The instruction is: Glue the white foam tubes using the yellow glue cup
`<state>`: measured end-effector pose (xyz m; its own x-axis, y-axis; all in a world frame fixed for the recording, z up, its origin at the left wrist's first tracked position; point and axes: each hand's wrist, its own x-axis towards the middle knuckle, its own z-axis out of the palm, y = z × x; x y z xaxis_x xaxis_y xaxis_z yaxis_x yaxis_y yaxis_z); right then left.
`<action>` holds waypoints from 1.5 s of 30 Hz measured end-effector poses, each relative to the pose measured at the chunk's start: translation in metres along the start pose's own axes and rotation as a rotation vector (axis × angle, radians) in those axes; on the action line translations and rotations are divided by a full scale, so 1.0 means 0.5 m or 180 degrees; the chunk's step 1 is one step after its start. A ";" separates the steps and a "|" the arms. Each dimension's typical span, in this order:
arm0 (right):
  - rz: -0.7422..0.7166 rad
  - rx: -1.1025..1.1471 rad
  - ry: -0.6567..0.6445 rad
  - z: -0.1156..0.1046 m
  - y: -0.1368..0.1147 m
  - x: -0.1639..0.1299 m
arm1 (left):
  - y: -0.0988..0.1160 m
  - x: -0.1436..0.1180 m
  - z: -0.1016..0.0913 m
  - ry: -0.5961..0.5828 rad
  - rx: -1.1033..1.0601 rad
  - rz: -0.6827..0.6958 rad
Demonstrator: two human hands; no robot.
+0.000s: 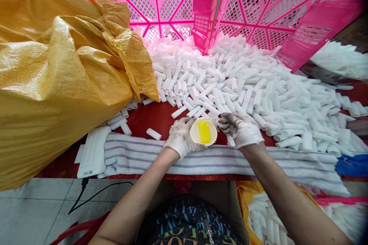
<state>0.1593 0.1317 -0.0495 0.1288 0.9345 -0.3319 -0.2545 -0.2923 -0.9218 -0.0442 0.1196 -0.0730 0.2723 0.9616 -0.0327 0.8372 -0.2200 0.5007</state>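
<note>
— Bright in here, even daylight from above; the yellow sack (pixel 57 84) shines with glare.

— Shadows stay soft. The white tubes (pixel 244 84) nearly wash out (hard to separate them far off).

— Edges bend, wide lens, and the top-right corner goes dark and blurred.

Both the left hand (pixel 180 138) and the right hand (pixel 242 129) wear thin, whitish knit gloves, grubby and grey-smudged over the fingers (pixel 227 120), ending at the wrists with the forearms bare beyond them, while the torso below wears a dark top printed with blue and yellow-green lettering.
</note>
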 end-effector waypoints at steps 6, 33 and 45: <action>-0.1035 -0.1960 -0.0284 0.054 -0.100 -0.002 | -0.005 -0.001 0.013 0.0101 0.0053 -0.0010; -0.1108 -0.2006 -0.0600 0.076 -0.001 -0.080 | -0.006 -0.002 0.006 0.0110 -0.0017 0.0148; 0.0640 0.0858 0.0015 0.000 0.034 -0.034 | -0.004 -0.001 0.004 0.0071 -0.0088 0.0009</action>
<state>0.1527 0.1111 -0.0595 0.0545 0.8624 -0.5033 -0.5197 -0.4059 -0.7518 -0.0449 0.1195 -0.0758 0.2637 0.9645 -0.0122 0.8229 -0.2183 0.5245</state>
